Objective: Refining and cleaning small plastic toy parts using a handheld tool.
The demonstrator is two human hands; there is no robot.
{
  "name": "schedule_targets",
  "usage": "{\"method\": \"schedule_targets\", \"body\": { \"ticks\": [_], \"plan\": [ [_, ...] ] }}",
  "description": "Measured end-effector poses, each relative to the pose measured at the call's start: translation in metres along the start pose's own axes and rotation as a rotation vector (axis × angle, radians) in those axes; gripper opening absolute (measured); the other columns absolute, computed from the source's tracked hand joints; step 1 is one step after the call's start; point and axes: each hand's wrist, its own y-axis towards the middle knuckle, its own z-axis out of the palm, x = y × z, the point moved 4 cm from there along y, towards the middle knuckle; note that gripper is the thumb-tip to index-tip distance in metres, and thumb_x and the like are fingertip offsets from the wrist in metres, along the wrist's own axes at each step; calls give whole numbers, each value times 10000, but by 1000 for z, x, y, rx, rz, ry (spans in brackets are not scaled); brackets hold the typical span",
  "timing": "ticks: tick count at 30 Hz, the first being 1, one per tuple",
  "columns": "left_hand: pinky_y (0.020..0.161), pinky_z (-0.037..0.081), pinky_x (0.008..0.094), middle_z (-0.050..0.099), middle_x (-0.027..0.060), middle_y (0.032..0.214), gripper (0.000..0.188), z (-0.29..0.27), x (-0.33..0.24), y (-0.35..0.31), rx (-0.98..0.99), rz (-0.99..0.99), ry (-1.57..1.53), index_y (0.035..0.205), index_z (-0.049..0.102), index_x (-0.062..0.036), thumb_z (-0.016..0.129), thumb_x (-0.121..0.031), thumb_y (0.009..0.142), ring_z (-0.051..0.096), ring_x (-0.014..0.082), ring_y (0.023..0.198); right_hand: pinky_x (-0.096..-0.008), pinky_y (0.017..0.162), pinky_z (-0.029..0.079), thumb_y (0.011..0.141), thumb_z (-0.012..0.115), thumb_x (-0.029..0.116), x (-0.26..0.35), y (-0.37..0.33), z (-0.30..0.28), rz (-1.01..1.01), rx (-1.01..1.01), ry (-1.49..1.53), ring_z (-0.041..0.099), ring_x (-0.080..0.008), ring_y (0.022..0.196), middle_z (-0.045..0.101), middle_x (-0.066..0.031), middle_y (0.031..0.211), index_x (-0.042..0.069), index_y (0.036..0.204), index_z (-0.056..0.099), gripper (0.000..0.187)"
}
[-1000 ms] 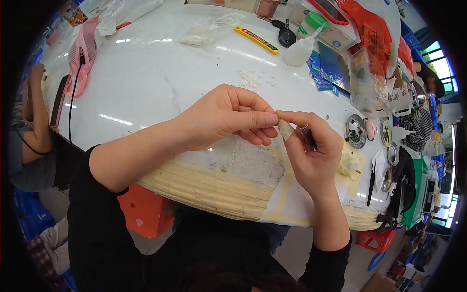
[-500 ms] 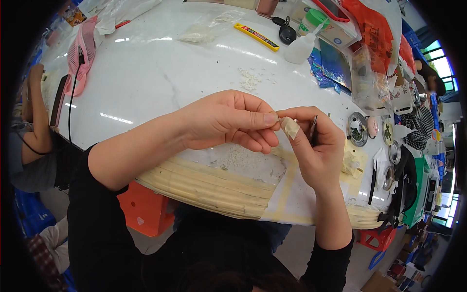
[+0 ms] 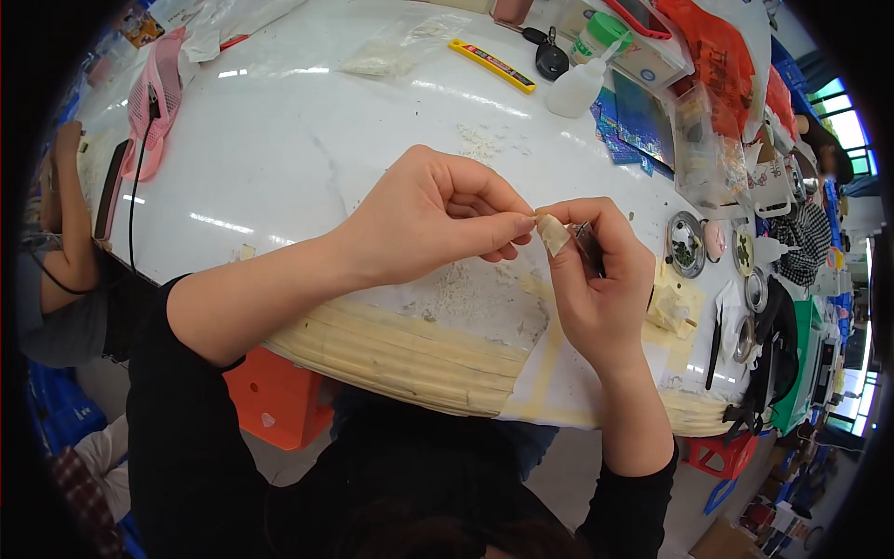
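My left hand is closed in a pinch, thumb against forefinger. Its tips meet those of my right hand, above the white tabletop. Whatever sits between the touching fingertips is too small to make out. Cream tape wraps the tip of my right thumb. A small shiny metal tool is tucked into the curled fingers of my right hand; its kind is partly hidden. Tiny white pieces lie scattered on the table beneath my hands, with another patch of white bits beyond them.
A yellow packaged stick, keys, a white squeeze bottle and shiny blue sheets lie far right. Round metal dishes and a taped pad stand at right. Cream padding lines the near edge. Another person's arm shows at left.
My left hand has tilted upward, its knuckles rising and its other fingers curling behind. My right hand has turned slightly, showing more of the metal tool. The fingertips stay together.
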Motion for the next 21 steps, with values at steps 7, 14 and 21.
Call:
{"method": "schedule_targets", "body": {
  "ticks": [7, 14, 21],
  "plan": [
    [690, 550, 202, 712, 81, 893, 127, 0, 0, -2, -84, 181, 221, 988, 694, 51, 685, -22, 885, 663, 84, 773, -244, 540, 458, 764, 592, -90, 5, -1, 3, -155, -48, -134, 578, -131, 580, 633, -53, 741, 34, 926, 646, 211],
    [667, 535, 197, 708, 67, 865, 76, 2, -6, -6, -97, 268, 361, 935, 692, 37, 676, -15, 883, 654, 75, 755, -251, 558, 482, 740, 600, -95, 10, -1, 2, -201, -51, -162, 599, -149, 598, 649, -66, 770, 27, 924, 654, 227],
    [671, 536, 203, 696, 68, 855, 60, 2, -8, -5, -106, 375, 437, 934, 667, 37, 643, -4, 895, 661, 85, 776, -243, 571, 481, 759, 616, -69, 7, 2, 0, -167, -49, -108, 591, -123, 605, 645, -54, 759, 28, 933, 658, 203]
  ]
}}
